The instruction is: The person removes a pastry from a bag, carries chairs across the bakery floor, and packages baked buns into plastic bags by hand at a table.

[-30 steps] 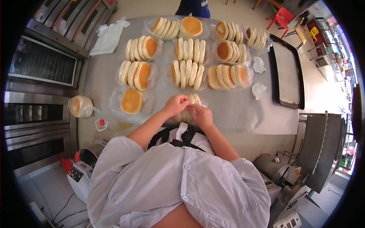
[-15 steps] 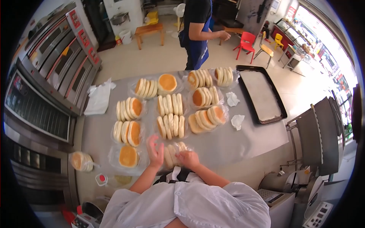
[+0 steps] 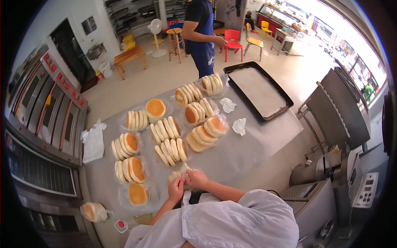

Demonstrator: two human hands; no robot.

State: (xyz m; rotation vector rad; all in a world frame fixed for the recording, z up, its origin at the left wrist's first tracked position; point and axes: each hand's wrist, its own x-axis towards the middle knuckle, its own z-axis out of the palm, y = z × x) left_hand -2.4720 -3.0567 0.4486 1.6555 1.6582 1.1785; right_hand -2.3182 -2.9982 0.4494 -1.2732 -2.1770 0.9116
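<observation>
One bagged stack [image 3: 92, 211] of buns, left edge of table [image 3: 254, 144]. White sheet [image 3: 93, 142] farther up the same side. Bun stacks [image 3: 134, 169] in clear plastic, rows across left and middle. Left hand [image 3: 176, 188]: fingers curled, pinching plastic of near bag [image 3: 174, 177]. Near bag: near side of table, between both hands, buns inside. Right hand [image 3: 197, 179]: fingers drawn together, pinching same bag by its gathered top. Past far edge, person [image 3: 202, 39] in blue apron, standing. Two white scraps [image 3: 239, 126], then black tray [image 3: 260, 91], pale bottom, far right corner.
</observation>
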